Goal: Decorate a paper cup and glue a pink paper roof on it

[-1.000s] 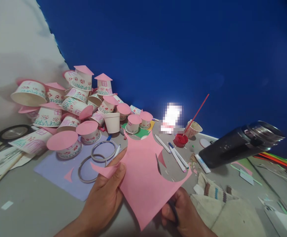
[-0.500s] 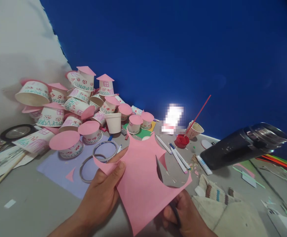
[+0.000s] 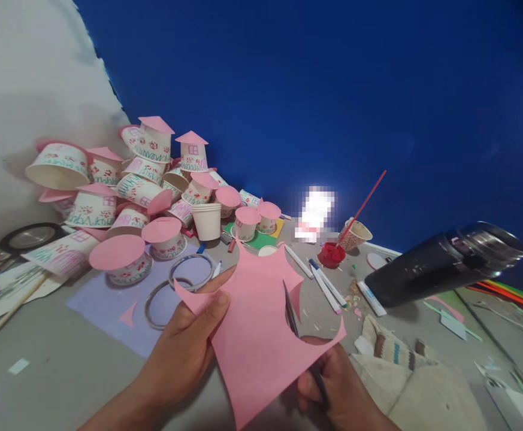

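A sheet of pink paper [image 3: 261, 329] with curved pieces cut from its edges is pinched in my left hand [image 3: 193, 341], thumb on top and fingers underneath. My right hand [image 3: 333, 377] is closed round the handles of a pair of scissors [image 3: 290, 305]. One blade shows above the paper, lying at the curved cut on the right side; the rest of the scissors is partly hidden behind the sheet. Behind my left hand, rolls of tape [image 3: 166, 302] lie on a lilac sheet [image 3: 99, 314] beside a small pink scrap [image 3: 127, 315].
Decorated paper cups with pink roofs [image 3: 142, 191] are piled at the left, near plain stacked cups [image 3: 207, 222]. Markers [image 3: 326, 288], a red paint pot [image 3: 332, 256] and a leaning black bottle [image 3: 432, 266] stand right. A cloth bundle [image 3: 418, 383] lies by my right hand.
The pink paper has shifted and tilted slightly in my hands. The scissors blade is in nearly the same place at the curved edge. Both holds are unchanged.
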Available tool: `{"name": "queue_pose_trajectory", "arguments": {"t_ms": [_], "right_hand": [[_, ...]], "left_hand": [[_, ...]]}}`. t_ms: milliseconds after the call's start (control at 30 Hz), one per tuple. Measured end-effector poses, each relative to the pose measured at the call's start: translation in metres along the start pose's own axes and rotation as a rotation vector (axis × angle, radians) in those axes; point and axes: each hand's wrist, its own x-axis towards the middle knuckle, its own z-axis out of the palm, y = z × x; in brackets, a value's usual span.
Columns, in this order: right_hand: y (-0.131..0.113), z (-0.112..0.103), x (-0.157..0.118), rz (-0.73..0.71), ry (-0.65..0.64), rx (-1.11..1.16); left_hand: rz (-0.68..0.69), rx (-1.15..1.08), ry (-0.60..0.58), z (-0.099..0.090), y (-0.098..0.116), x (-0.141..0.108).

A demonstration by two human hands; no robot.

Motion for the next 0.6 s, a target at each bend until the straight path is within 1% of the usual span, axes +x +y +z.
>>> {"name": "queue_pose_trajectory", "arguments": {"t_ms": [133, 300, 467, 600], "right_hand": [[0.0, 0.0, 0.0, 0.022, 0.009, 0.014], [0.002, -0.003, -0.001, 0.032, -0.032, 0.007], [-0.004, -0.006, -0.007, 0.071, -0.004, -0.07], [-0.006, -0.006, -0.008, 0.087, -0.021, -0.077]], "left_hand": [[0.019, 0.008, -0.023, 0.001, 0.004, 0.0], [0.057, 0.084, -0.056, -0.002, 0.009, 0.0], [0.069, 0.136, -0.064, -0.007, 0.012, 0.001], [0.088, 0.185, -0.091, -0.006, 0.016, 0.001]]}}
